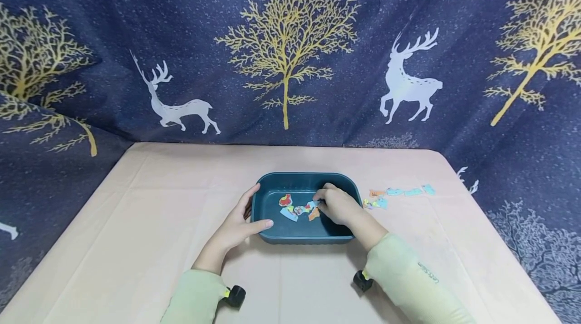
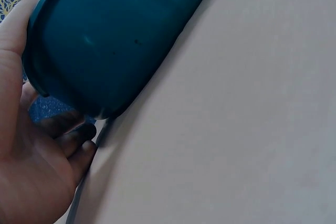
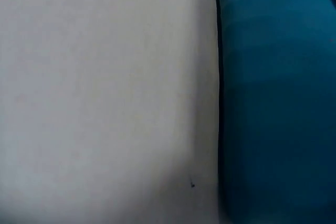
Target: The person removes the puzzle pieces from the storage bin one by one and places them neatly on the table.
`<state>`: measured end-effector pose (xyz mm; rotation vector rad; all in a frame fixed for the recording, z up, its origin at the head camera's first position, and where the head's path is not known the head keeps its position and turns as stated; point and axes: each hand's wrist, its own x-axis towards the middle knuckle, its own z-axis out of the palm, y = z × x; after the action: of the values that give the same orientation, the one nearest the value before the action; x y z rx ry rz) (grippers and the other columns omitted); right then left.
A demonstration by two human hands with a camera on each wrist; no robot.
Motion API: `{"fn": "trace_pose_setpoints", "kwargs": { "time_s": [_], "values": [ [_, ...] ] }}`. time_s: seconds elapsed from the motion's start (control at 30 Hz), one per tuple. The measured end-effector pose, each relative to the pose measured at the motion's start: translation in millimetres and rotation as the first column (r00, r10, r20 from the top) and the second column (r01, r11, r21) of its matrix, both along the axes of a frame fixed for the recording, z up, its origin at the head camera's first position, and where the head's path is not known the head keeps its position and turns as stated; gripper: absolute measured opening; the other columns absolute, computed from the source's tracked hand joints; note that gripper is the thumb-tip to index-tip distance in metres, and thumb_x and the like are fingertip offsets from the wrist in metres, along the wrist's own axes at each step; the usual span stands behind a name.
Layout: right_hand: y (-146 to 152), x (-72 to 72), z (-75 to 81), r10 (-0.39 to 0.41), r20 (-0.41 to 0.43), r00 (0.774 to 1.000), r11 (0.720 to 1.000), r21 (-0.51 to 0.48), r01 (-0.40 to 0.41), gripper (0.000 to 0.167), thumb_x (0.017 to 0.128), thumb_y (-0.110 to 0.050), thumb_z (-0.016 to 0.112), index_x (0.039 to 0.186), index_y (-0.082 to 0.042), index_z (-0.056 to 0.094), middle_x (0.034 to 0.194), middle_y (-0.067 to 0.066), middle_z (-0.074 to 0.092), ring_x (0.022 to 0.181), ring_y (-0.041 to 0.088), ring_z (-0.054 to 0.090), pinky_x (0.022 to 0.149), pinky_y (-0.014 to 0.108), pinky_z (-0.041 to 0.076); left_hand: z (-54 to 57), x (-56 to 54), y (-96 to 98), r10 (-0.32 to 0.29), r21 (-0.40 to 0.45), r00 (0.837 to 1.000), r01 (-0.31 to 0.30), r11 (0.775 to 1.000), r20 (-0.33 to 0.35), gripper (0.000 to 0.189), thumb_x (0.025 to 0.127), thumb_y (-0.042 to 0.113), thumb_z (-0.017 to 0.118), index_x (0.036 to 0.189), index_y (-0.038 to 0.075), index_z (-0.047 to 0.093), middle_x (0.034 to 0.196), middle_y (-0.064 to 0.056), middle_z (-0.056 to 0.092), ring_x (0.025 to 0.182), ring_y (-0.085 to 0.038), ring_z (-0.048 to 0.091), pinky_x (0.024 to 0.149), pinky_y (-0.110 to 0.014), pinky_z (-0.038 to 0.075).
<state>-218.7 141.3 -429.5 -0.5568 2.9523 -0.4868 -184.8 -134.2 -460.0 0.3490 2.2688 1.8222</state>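
Note:
A dark teal plastic box (image 1: 301, 239) stands on the table with several small colourful flat cut-outs inside. Among them are a red piece (image 1: 285, 200), a light blue piece (image 1: 289, 214) and an orange piece (image 1: 314, 214). My left hand (image 1: 237, 223) holds the box's left end, thumb over the near rim and fingers along the outer wall. Reaching into the right half, my right hand (image 1: 339, 206) has its fingertips down at the cut-outs' right edge; the hand itself hides whether they pinch one. The right wrist view shows only the box's outer wall (image 3: 278, 103) and tablecloth.
Right of the box, several more cut-outs lie on the pale tablecloth (image 1: 136, 243), including an orange piece (image 1: 376, 193) and a light blue piece (image 1: 428, 189). A dark blue curtain (image 1: 313, 112) with deer and trees hangs behind the table's far edge.

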Motion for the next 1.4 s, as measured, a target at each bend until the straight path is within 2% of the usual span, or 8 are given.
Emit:
{"fn": "trace_pose_setpoints", "kwargs": {
  "time_s": [0.3, 0.43, 0.6, 0.9, 1.17, 1.4],
  "values": [
    [-1.2, 1.5, 2.0, -0.03, 0.052, 0.998, 1.0, 0.01, 0.03, 0.013, 0.087, -0.012, 0.063, 0.1, -0.015, 0.064, 0.103, 0.002, 0.055, 0.087, 0.016, 0.056, 0.077, 0.034, 0.05, 0.3, -0.8, 0.5, 0.001, -0.007, 1.0, -0.001, 1.0, 0.0, 0.088, 0.081, 0.02, 0.074, 0.15, 0.03, 0.019, 0.158, -0.007, 0.017, 0.145, -0.033, 0.018, 0.115, -0.055, 0.018],
    [-0.4, 1.1, 2.9, -0.051, 0.061, 0.997, 0.998, -0.022, 0.052, 0.012, 0.085, -0.013, 0.066, 0.095, -0.016, 0.061, 0.099, 0.0, 0.056, 0.089, 0.015, 0.056, 0.079, 0.034, 0.049, 0.0, -1.4, 0.8, 0.002, -0.01, 1.0, -0.002, 1.0, 0.002, 0.088, 0.081, 0.02, 0.073, 0.15, 0.03, 0.02, 0.158, -0.007, 0.017, 0.145, -0.033, 0.018, 0.115, -0.054, 0.018],
    [0.9, -1.1, 2.0, -0.065, 0.082, 0.994, 0.993, -0.092, 0.073, 0.011, 0.082, -0.014, 0.067, 0.088, -0.018, 0.059, 0.091, -0.002, 0.06, 0.078, 0.013, 0.054, 0.071, 0.031, 0.047, 0.4, -1.4, 0.6, 0.004, -0.013, 1.0, -0.004, 1.0, 0.003, 0.088, 0.081, 0.02, 0.073, 0.15, 0.03, 0.02, 0.158, -0.007, 0.017, 0.145, -0.033, 0.017, 0.116, -0.053, 0.018],
    [4.7, -0.8, 2.9, 0.015, 0.088, 0.996, 0.985, -0.174, 0.0, 0.008, 0.084, -0.013, 0.065, 0.082, -0.017, 0.059, 0.078, -0.005, 0.06, 0.067, 0.01, 0.049, 0.064, 0.026, 0.043, 0.9, -1.5, 0.5, 0.003, -0.016, 1.0, -0.003, 1.0, 0.0, 0.088, 0.081, 0.02, 0.073, 0.15, 0.03, 0.02, 0.158, -0.006, 0.016, 0.145, -0.032, 0.017, 0.116, -0.053, 0.018],
    [8.0, 0.7, 4.6, 0.039, 0.066, 0.997, 0.958, -0.287, -0.019, 0.004, 0.086, -0.011, 0.063, 0.084, -0.013, 0.06, 0.079, -0.005, 0.062, 0.067, 0.008, 0.051, 0.064, 0.024, 0.046, 0.3, -1.2, 1.8, 0.013, -0.021, 1.0, -0.013, 1.0, 0.006, 0.088, 0.081, 0.019, 0.073, 0.15, 0.03, 0.02, 0.158, -0.006, 0.017, 0.145, -0.032, 0.018, 0.116, -0.052, 0.018],
    [10.2, 3.4, 6.2, 0.004, 0.036, 0.999, 0.929, -0.37, 0.01, 0.004, 0.089, -0.01, 0.061, 0.093, -0.01, 0.063, 0.085, -0.001, 0.064, 0.07, 0.009, 0.052, 0.063, 0.023, 0.047, -0.4, 0.0, 2.8, 0.022, -0.011, 1.0, -0.021, 1.0, 0.015, 0.088, 0.081, 0.018, 0.073, 0.15, 0.031, 0.02, 0.158, -0.007, 0.018, 0.145, -0.032, 0.019, 0.116, -0.052, 0.019]
  ]
}}
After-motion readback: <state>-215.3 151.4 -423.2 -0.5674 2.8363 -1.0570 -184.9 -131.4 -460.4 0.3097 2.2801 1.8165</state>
